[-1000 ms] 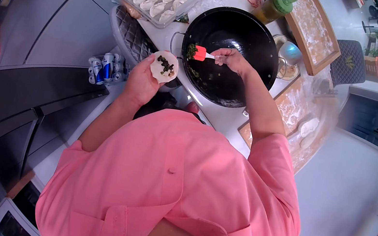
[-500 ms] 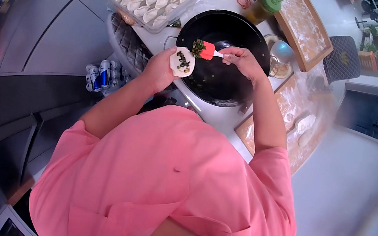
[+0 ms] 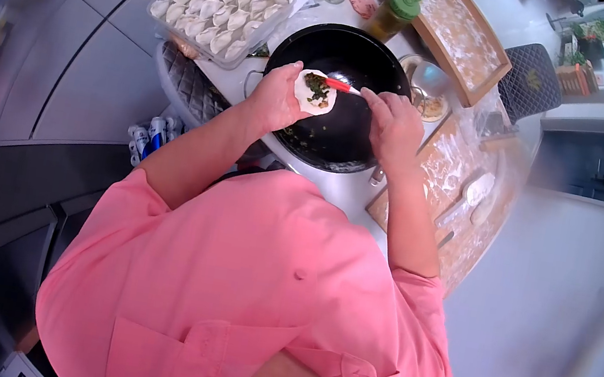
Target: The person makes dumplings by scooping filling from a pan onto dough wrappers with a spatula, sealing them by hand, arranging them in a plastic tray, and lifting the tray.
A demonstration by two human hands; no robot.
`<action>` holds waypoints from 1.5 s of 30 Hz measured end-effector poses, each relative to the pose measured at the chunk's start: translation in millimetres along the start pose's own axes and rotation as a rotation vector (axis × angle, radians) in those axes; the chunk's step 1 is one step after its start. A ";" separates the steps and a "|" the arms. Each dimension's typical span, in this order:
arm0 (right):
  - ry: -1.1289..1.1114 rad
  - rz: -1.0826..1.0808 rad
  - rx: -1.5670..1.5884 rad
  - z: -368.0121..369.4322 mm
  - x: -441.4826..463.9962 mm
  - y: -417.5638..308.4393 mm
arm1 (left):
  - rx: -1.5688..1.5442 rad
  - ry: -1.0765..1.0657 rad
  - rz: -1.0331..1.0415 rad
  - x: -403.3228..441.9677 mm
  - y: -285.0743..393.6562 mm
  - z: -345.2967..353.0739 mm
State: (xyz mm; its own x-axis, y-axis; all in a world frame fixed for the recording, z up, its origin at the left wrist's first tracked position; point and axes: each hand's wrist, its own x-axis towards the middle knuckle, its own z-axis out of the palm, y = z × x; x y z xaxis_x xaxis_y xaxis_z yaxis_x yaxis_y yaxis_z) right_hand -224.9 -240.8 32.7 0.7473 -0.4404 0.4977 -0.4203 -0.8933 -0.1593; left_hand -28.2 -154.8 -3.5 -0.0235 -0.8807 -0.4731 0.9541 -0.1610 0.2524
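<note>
My left hand (image 3: 278, 99) holds a round dumpling wrapper (image 3: 303, 98) over the left side of a black pot (image 3: 340, 143). Dark green chopped filling (image 3: 318, 89) lies on the wrapper's middle. My right hand (image 3: 393, 128) grips the white handle of a red spatula (image 3: 339, 85), whose head is turned edge-on and touches the filling. Bits of filling cling to the pot's inside wall near the bottom.
Behind the left hand stands a clear plastic box (image 3: 235, 61) with rows of folded dumplings (image 3: 219, 12). A green-capped oil bottle (image 3: 394, 16) and a floured wooden tray (image 3: 481, 90) are beyond the pot. At right, a white spoon (image 3: 478, 187) lies on a floured board (image 3: 439, 158).
The spatula has moved from beside the wrapper onto it and turned edge-on. More filling now sits on the wrapper. The camera view has shifted slightly.
</note>
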 end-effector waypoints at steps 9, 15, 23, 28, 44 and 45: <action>0.199 -0.118 -0.150 -1.1 -18.1 -7.5 | 0.353 -0.176 0.126 5.7 6.1 1.2; 0.189 -0.090 -0.136 -1.8 -26.0 -10.5 | 0.034 -0.109 -0.020 2.7 13.9 8.5; 0.181 -0.060 -0.168 -10.5 -36.5 -5.5 | 0.095 -0.064 0.044 -1.7 17.5 4.4; 0.219 -0.080 -0.151 -19.2 -20.4 -14.5 | 0.121 -0.058 0.043 -4.8 14.6 -0.2; 0.163 -0.189 -0.134 -10.6 -9.6 -9.9 | 0.018 -0.142 -0.021 -4.5 14.3 -0.2; 0.177 -0.170 -0.115 -7.3 -11.3 -8.2 | 0.026 -0.102 -0.016 -6.0 15.9 3.3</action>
State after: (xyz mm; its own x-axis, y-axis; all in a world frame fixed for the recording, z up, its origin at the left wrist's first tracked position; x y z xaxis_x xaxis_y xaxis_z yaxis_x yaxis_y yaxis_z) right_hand -233.6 -227.9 34.5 0.7144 -0.2535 0.6522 -0.3598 -0.9325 0.0316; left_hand -14.0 -153.6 6.1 -0.0705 -0.9185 -0.3891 0.9452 -0.1862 0.2683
